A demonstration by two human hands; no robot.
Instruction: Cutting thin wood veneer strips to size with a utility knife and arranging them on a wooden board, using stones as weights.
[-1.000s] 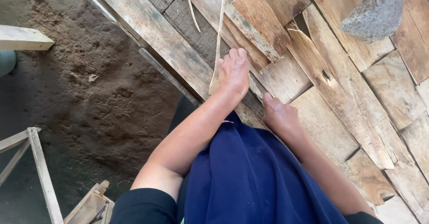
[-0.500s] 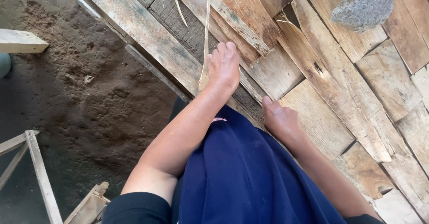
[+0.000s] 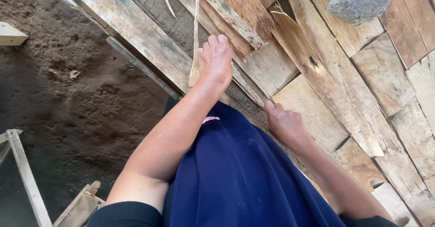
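Your left hand (image 3: 216,63) lies palm down on the wooden planks (image 3: 317,86), near their left edge where the boards meet the dirt ground (image 3: 77,95). Its fingers (image 3: 216,43) are stretched out, and they press on a thin, pale strip (image 3: 196,32) that looks like a dry leaf or a split cane. The strip runs straight up from under your hand to the top of the view, and its lower end pokes out by your wrist. You cannot tell if the fingers pinch the strip or only hold it down flat.

Your right hand (image 3: 284,125) rests on the planks too, nearer to you and to the right. Its fingers are curled loosely, one fingertip touches the wood, and they hold nothing.

Your knee in dark blue cloth (image 3: 240,172) sits between your two arms.

A grey stone (image 3: 360,0) lies on the planks by their top right corner, well apart from both hands. A second thin strip (image 3: 166,0) lies near the top, just left of the first one. Light wooden frame pieces (image 3: 27,177) stand on the dirt at the bottom left.
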